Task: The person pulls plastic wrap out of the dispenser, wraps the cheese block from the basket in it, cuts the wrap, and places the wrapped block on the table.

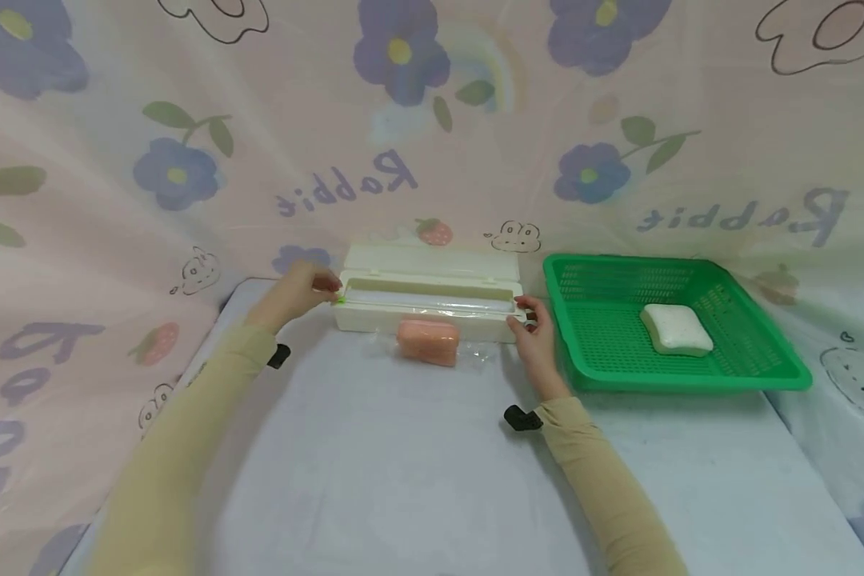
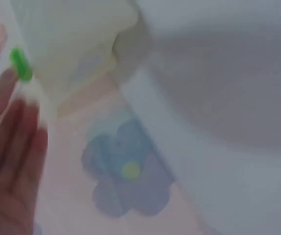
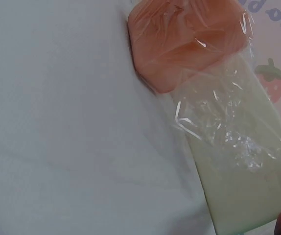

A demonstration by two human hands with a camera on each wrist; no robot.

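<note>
**Right hand (image 1: 536,336) grips dispenser box (image 1: 432,312) at its right end; left hand (image 1: 302,292) at green tab (image 2: 21,64)**

Left thumb touches the tab, at the box's left end; can't tell if it's pinched. Lid (image 1: 432,260) is up behind box; wrapped orange block (image 1: 428,342) sits just in front. Likely working the tab: brace box right-handed, slide level, keep loose plastic (image 1: 477,353) clear.
</note>
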